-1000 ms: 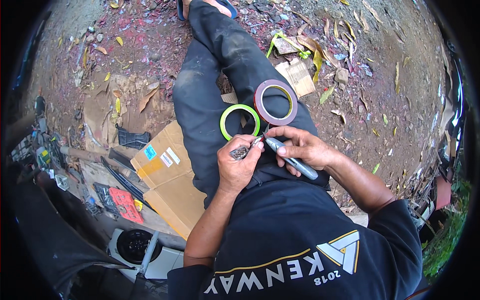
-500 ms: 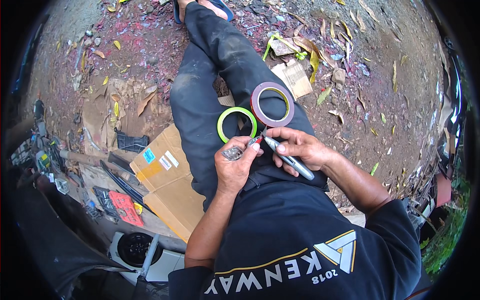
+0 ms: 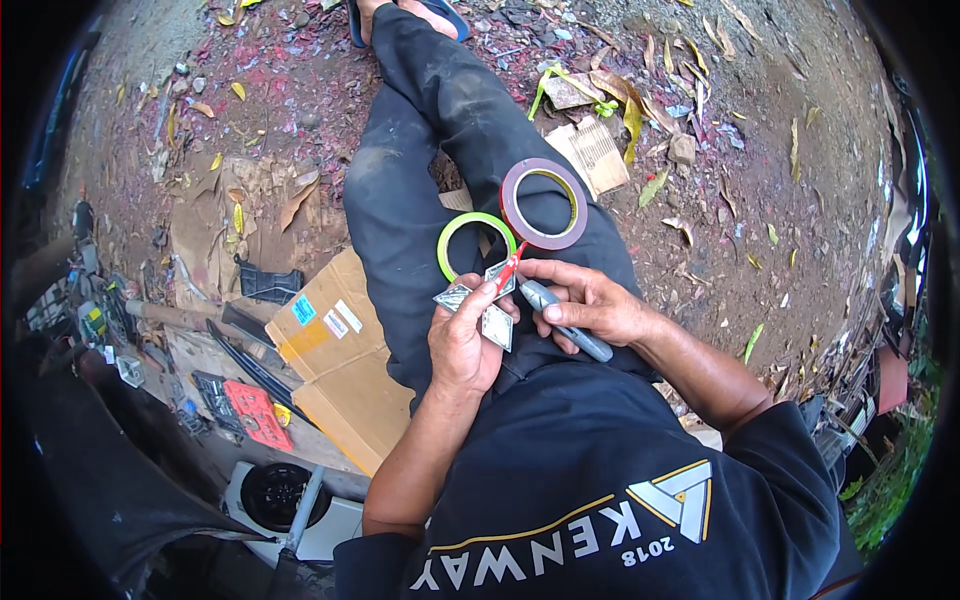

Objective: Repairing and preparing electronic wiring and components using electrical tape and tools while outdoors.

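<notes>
My left hand [image 3: 460, 350] grips a silvery emblem [image 3: 496, 326] made of three diamond shapes, with a red backing strip on its upper part. My right hand [image 3: 610, 310] is closed round a grey utility knife [image 3: 585, 342], its index finger stretched toward the emblem. The knife's front end is close to the emblem, and I cannot tell whether they touch. Just beyond both hands, a green tape roll [image 3: 444, 246] and a purple-grey tape roll [image 3: 550, 240] lie on my dark-trousered legs.
At the left are a folded cardboard sheet [image 3: 335, 400], a red tool case [image 3: 258, 415], a black plastic piece [image 3: 268, 282] and assorted clutter. Leaves, paper scraps and stones are scattered over the dirt ground [image 3: 730, 250]. A white object with a round black part [image 3: 280, 500] sits at lower left.
The emblem has turned in my left hand, so its three diamond points and more of the red strip show. My right hand with the knife has shifted slightly downward.
</notes>
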A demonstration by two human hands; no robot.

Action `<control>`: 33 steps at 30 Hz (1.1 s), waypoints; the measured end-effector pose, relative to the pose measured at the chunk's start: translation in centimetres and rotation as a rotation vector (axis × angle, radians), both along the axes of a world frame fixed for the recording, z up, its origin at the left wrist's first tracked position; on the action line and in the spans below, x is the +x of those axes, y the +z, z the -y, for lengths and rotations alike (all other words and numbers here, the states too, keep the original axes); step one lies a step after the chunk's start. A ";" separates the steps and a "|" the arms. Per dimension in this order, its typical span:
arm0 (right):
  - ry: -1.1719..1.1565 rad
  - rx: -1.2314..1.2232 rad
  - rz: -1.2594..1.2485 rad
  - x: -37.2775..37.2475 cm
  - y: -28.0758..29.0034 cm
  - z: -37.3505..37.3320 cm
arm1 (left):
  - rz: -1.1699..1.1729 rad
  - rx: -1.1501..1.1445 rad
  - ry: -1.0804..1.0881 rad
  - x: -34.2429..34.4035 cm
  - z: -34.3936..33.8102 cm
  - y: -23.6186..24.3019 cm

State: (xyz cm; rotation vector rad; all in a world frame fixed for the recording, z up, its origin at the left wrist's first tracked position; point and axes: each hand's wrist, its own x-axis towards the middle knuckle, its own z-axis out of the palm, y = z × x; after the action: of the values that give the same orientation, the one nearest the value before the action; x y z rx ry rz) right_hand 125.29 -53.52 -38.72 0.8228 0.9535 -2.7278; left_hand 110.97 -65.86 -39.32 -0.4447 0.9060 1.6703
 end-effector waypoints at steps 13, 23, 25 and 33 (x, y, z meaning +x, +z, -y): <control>-0.108 0.047 -0.008 0.5 -0.7 1.2 | -0.009 0.006 -0.070 0.6 0.4 0.4; -0.172 0.009 -0.018 0.3 -0.5 1.3 | -0.101 0.014 -0.058 1.3 0.7 0.2; -0.184 0.005 -0.019 0.3 -0.6 1.4 | -0.130 0.010 -0.063 1.4 0.8 0.1; -0.205 -0.017 -0.025 0.4 -0.5 1.8 | -0.161 0.023 -0.035 1.9 0.6 0.3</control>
State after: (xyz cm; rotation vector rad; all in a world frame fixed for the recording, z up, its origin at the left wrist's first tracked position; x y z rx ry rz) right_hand 125.70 -55.30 -39.20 0.9341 0.8956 -2.9200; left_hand 112.84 -66.50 -38.98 -0.2804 1.0056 1.7002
